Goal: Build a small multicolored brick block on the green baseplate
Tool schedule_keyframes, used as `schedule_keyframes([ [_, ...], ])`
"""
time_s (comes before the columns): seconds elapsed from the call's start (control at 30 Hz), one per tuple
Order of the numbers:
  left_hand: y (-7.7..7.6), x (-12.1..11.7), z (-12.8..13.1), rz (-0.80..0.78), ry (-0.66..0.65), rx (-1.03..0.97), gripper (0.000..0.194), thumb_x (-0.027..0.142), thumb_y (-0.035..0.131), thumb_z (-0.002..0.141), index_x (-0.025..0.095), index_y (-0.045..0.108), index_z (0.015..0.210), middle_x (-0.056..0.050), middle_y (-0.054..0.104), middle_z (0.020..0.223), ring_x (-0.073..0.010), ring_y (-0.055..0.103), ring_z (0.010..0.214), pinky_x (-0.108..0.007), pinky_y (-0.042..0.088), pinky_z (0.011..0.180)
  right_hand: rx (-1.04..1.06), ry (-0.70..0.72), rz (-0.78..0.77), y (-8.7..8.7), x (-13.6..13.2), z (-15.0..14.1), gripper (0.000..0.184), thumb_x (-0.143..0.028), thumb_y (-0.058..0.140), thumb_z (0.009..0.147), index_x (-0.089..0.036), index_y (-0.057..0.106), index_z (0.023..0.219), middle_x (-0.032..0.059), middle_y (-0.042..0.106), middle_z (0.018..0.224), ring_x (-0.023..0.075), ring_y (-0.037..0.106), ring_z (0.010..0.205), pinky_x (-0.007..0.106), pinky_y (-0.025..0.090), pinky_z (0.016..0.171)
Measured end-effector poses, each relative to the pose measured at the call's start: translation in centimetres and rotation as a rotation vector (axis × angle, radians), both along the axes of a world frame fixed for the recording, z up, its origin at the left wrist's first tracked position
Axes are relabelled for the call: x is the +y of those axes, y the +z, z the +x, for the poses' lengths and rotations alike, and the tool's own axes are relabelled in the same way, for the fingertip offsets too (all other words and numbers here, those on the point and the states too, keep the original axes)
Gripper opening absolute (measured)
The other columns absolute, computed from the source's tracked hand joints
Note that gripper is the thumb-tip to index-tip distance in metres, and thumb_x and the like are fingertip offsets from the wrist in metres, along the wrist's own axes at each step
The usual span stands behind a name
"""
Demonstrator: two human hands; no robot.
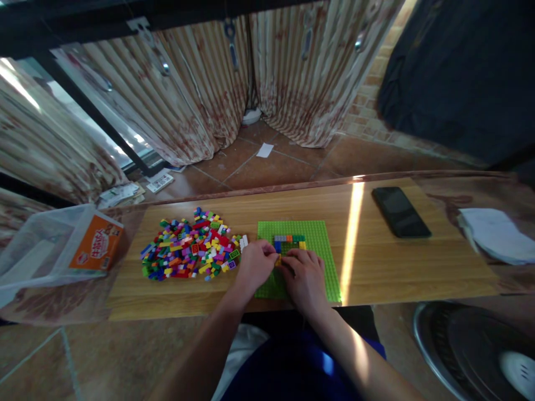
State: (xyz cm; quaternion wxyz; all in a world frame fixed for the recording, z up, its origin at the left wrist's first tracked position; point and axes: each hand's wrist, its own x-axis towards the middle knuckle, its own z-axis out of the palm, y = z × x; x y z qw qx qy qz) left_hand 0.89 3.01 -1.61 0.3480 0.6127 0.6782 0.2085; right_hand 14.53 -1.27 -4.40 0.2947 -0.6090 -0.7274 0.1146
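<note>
A green studded baseplate (320, 236) lies in front of me on a wooden board. Toy bricks form a partial outline on it: a row along the top with a grey brick (281, 238), an orange brick (288, 238) and a green brick (298, 238). Down the left side stands a blue brick (277, 246); a yellow brick (302, 245) is on the right. My left hand (258, 263) pinches a small yellow-orange brick (278, 259) at the outline's lower left. From the other side, my right hand (305, 275) closes its thumb and forefinger against that brick, partly hiding it.
A heap of mixed coloured bricks (188, 245) spreads left of the baseplate. A clear plastic bin (50, 250) with an orange label stands at the far left. On the right lie a black phone (400, 211) and white papers (497, 234). A round black-and-silver object (472, 345) is at lower right.
</note>
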Motion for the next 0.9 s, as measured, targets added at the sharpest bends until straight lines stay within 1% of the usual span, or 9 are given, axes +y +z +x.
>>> schedule_keyframes([
  [0.23, 0.0, 0.1, -0.2, 0.056, -0.046, 0.016, 0.006, 0.014, 0.063, 0.073, 0.016, 0.067, 0.070, 0.000, 0.068, 0.067, -0.0134, 0.061, 0.065, -0.025, 0.046, 0.063, 0.024, 0.092, -0.009, 0.1, 0.7, 0.6, 0.010, -0.031, 0.064, 0.087, -0.024, 0.072, 0.085, 0.0053, 0.067, 0.097, 0.0231, 0.053, 0.092, 0.038, 0.037, 0.078],
  [0.33, 0.0, 0.2, -0.5, 0.059, -0.094, -0.019, 0.010, 0.016, 0.059, 0.076, 0.016, 0.067, 0.070, 0.001, 0.066, 0.063, -0.0130, 0.062, 0.063, -0.024, 0.047, 0.062, 0.077, 0.132, 0.053, 0.5, 0.5, 1.5, 0.011, -0.029, 0.064, 0.086, -0.023, 0.072, 0.091, 0.0063, 0.067, 0.101, 0.0229, 0.055, 0.096, 0.038, 0.041, 0.081],
  [0.43, 0.1, 0.1, -0.9, 0.061, -0.086, -0.013, 0.021, 0.016, 0.048, 0.084, 0.015, 0.068, 0.077, -0.001, 0.067, 0.065, -0.0138, 0.064, 0.062, -0.025, 0.049, 0.062, 0.176, 0.082, 0.146, 0.8, 0.0, 3.3, 0.015, -0.028, 0.060, 0.089, -0.021, 0.072, 0.095, 0.0075, 0.068, 0.104, 0.0224, 0.056, 0.099, 0.039, 0.045, 0.086],
  [0.5, 0.3, -0.4, -1.1, 0.122, -0.060, 0.039, 0.026, 0.015, 0.042, 0.088, 0.014, 0.068, 0.089, -0.005, 0.071, 0.078, -0.0159, 0.067, 0.073, -0.028, 0.052, 0.070, 0.243, 0.019, 0.189, 0.5, -0.4, 4.9, 0.017, -0.028, 0.056, 0.091, -0.022, 0.072, 0.093, 0.0073, 0.068, 0.100, 0.0217, 0.058, 0.096, 0.039, 0.047, 0.086],
  [0.57, 0.4, -1.5, -1.0, 0.247, -0.063, 0.133, 0.029, 0.016, 0.041, 0.090, 0.013, 0.066, 0.105, -0.010, 0.071, 0.101, -0.0189, 0.067, 0.095, -0.033, 0.051, 0.087, 0.292, -0.027, 0.208, -0.1, -1.0, 6.7, 0.018, -0.028, 0.054, 0.091, -0.022, 0.071, 0.090, 0.0070, 0.068, 0.095, 0.0211, 0.059, 0.092, 0.039, 0.049, 0.084],
  [0.63, 0.2, -3.0, -0.6, 0.349, -0.136, 0.237, 0.035, 0.023, 0.043, 0.092, 0.012, 0.059, 0.122, -0.014, 0.063, 0.126, -0.0222, 0.058, 0.117, -0.037, 0.044, 0.102, 0.314, -0.049, 0.205, -1.0, -1.7, 8.2, 0.018, -0.029, 0.054, 0.091, -0.020, 0.070, 0.090, 0.0078, 0.067, 0.094, 0.0212, 0.060, 0.089, 0.038, 0.050, 0.080],
  [0.67, 0.0, -3.8, -0.4, 0.366, -0.184, 0.288, 0.040, 0.027, 0.044, 0.093, 0.011, 0.054, 0.129, -0.015, 0.057, 0.134, -0.0238, 0.052, 0.125, -0.039, 0.040, 0.107, 0.300, -0.043, 0.181, -1.3, -2.0, 8.9, 0.018, -0.029, 0.054, 0.091, -0.020, 0.069, 0.091, 0.0083, 0.067, 0.096, 0.0213, 0.060, 0.089, 0.038, 0.050, 0.079],
  [0.77, -1.0, -6.2, 0.5, 0.353, -0.300, 0.452, 0.054, 0.036, 0.047, 0.093, 0.013, 0.042, 0.141, -0.014, 0.046, 0.146, -0.0274, 0.040, 0.136, -0.045, 0.033, 0.113, 0.222, -0.023, 0.152, -2.0, -2.6, 10.0, 0.019, -0.029, 0.052, 0.091, -0.019, 0.069, 0.091, 0.0090, 0.068, 0.097, 0.0221, 0.061, 0.088, 0.039, 0.050, 0.079],
  [0.9, -2.1, -7.7, 1.5, 0.303, -0.299, 0.595, 0.066, 0.044, 0.045, 0.093, 0.014, 0.029, 0.149, -0.015, 0.037, 0.152, -0.0301, 0.029, 0.143, -0.052, 0.028, 0.115, 0.142, 0.017, 0.167, -2.2, -2.6, 10.3, 0.021, -0.029, 0.050, 0.092, -0.018, 0.068, 0.091, 0.0090, 0.067, 0.095, 0.0220, 0.061, 0.086, 0.039, 0.049, 0.078],
])
